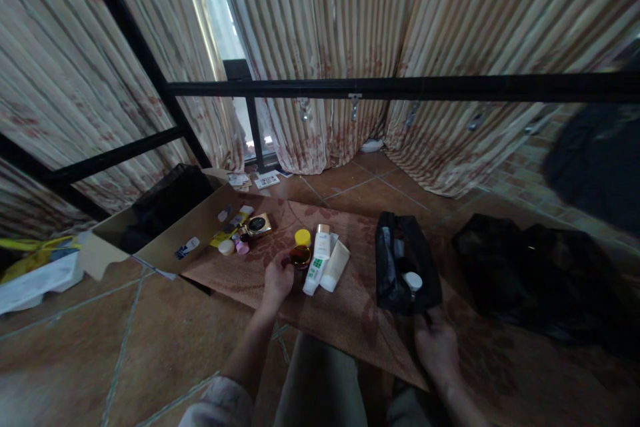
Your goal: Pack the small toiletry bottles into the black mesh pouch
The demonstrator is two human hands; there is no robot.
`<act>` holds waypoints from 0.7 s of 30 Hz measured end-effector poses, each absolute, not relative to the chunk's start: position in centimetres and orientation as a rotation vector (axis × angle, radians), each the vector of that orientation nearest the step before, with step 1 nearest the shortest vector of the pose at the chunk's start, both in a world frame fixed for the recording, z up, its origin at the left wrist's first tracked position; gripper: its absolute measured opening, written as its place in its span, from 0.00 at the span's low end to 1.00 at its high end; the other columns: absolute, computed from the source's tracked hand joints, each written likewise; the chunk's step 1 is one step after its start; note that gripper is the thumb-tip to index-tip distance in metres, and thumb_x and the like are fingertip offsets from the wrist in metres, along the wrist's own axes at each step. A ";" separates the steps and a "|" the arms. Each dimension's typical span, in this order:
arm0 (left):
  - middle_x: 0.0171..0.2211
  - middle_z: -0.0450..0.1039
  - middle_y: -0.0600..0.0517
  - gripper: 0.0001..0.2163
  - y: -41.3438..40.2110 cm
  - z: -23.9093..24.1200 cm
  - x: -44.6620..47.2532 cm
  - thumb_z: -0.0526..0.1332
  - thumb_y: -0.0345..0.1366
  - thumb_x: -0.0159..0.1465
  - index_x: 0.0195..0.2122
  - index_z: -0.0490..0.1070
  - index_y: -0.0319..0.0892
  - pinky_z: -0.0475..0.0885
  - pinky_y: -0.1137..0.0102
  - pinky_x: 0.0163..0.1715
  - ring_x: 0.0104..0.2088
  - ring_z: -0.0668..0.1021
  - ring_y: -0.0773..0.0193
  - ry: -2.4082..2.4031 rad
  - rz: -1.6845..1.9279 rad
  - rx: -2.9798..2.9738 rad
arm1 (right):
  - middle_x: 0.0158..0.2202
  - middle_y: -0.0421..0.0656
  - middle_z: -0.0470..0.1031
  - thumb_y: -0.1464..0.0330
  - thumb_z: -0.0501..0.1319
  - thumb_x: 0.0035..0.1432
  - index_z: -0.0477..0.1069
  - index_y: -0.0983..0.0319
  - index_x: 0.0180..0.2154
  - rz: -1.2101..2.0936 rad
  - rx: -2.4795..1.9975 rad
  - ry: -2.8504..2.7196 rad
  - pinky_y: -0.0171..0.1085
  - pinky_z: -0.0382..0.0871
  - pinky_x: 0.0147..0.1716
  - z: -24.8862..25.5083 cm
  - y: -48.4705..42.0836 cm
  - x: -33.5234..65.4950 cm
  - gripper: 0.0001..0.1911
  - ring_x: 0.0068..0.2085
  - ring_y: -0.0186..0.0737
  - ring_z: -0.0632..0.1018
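My left hand [279, 278] has its fingers closed on a round, shiny amber-brown jar [301, 255] over the cloth-covered table. Just behind that jar is a yellow-lidded container [303, 237]. To its right lie a gold-capped bottle [323, 241], a white and green tube [315, 273] and a cream-coloured tube [335, 267], close together. My right hand [438, 344] grips the near edge of an open black toiletry bag [385, 280]; its fingertips are partly hidden. Inside the bag shows a white-capped item [413, 281].
Left on the table are a gold compact [259, 224], a pink bottle [242, 246] and other small items. Beyond them stands a cardboard box [173, 233] with black material inside. Black plastic [530, 273] lies at the right. A dark metal rail [300, 89] crosses before the curtains.
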State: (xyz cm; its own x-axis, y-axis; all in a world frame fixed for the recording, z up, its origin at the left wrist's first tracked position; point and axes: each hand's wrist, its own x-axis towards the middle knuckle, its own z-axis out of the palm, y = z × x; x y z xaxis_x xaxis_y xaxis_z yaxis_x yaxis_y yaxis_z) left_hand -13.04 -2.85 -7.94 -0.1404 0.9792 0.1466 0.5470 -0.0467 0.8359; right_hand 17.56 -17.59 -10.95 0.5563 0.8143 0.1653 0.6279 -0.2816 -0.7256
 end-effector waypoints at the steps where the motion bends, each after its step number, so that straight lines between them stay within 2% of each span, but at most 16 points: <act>1: 0.39 0.76 0.48 0.16 -2.4 -7.8 -13.1 0.52 0.27 0.55 0.42 0.71 0.40 0.69 0.63 0.46 0.42 0.76 0.61 1.740 1.124 1.598 | 0.30 0.49 0.77 0.64 0.50 0.52 0.73 0.66 0.41 0.296 -2.009 -1.156 0.37 0.65 0.33 -10.9 -17.6 17.5 0.20 0.35 0.45 0.75; 5: 0.49 0.71 0.46 0.17 -0.3 -7.3 -12.1 0.51 0.38 0.61 0.49 0.67 0.40 0.65 0.65 0.52 0.50 0.72 0.61 1.639 1.218 1.459 | 0.29 0.48 0.77 0.65 0.50 0.51 0.73 0.66 0.41 0.278 -1.975 -1.162 0.36 0.65 0.33 -10.8 -17.6 17.4 0.20 0.35 0.45 0.76; 8: 0.54 0.67 0.47 0.19 0.9 -7.1 -10.8 0.50 0.42 0.63 0.52 0.65 0.41 0.63 0.66 0.53 0.53 0.71 0.62 1.504 1.167 1.341 | 0.29 0.48 0.77 0.64 0.50 0.51 0.73 0.65 0.40 0.286 -1.972 -1.168 0.36 0.65 0.32 -10.7 -17.6 17.5 0.20 0.35 0.45 0.76; 14: 0.52 0.70 0.48 0.18 1.6 -7.1 -10.3 0.50 0.44 0.63 0.48 0.70 0.41 0.63 0.65 0.54 0.52 0.71 0.61 1.318 1.140 1.286 | 0.28 0.48 0.77 0.62 0.50 0.52 0.74 0.65 0.38 0.330 -2.019 -1.173 0.35 0.65 0.30 -11.3 -17.7 18.0 0.19 0.33 0.45 0.76; 21: 0.45 0.75 0.48 0.19 1.4 -6.9 -10.7 0.52 0.47 0.61 0.44 0.73 0.41 0.67 0.64 0.50 0.47 0.75 0.60 1.285 1.225 1.260 | 0.28 0.49 0.77 0.61 0.51 0.50 0.74 0.62 0.38 0.311 -2.080 -1.180 0.36 0.64 0.27 -12.2 -17.6 18.8 0.19 0.30 0.46 0.76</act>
State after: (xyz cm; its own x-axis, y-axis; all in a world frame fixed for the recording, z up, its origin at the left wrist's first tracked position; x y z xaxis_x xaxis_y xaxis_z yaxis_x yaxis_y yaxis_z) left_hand -10.65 1.39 -6.94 -0.0435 0.9987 0.0260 0.0739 -0.0228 0.9970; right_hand 18.78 -17.60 -12.24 0.5531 0.8225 0.1325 0.6505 -0.3270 -0.6855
